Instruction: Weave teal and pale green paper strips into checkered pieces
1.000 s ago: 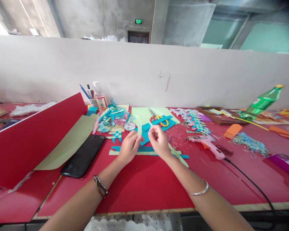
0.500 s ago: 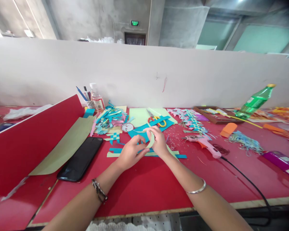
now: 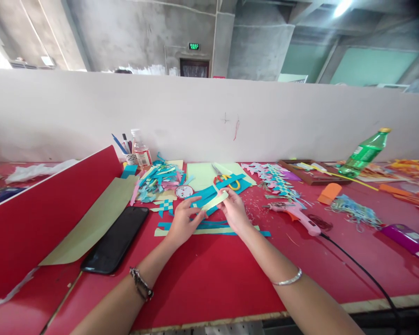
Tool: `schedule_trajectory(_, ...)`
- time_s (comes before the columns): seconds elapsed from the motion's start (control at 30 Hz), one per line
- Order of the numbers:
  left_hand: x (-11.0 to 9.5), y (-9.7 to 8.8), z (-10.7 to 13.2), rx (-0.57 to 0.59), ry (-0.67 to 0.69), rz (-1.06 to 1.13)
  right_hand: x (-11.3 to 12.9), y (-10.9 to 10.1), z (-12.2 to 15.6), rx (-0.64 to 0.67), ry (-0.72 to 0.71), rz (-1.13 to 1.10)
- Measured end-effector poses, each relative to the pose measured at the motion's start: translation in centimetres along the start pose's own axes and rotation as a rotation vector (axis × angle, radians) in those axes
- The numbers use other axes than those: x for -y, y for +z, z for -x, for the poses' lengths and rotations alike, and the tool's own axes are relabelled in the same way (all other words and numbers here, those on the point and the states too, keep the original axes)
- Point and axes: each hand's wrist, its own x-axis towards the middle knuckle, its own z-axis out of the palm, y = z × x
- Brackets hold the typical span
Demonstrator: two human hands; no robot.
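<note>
Both hands meet over the red table on a pale green paper strip. My left hand pinches the strip's near end between thumb and fingers. My right hand grips the far end, with the strip bent between the two. Under the hands lie long blue and pale green paper strips. Just behind them rest blue paper pieces and a pair of scissors with red and yellow handles.
A black phone lies left on a tan sheet, beside an upright red board. A pink glue gun with a black cord sits right. Woven paper bits, a small bottle, a green bottle and a white partition stand behind.
The pale green strip has gone from standing curled by my left hand to being held between both hands, bent low. The camera tilted up slightly.
</note>
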Motion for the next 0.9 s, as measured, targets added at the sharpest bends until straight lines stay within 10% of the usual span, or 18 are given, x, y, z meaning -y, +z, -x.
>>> schedule_trajectory(0.43, -0.5, -0.2, 0.1, 0.112, -0.018, 0.164, -0.5, -0.8, -0.7, -0.053, 0.100, -0.261)
schedule_trajectory(0.9, -0.2, 0.1, 0.1, 0.082, -0.121, 0.236, -0.4, -0.1, 0.3, 0.159, 0.174, 0.037)
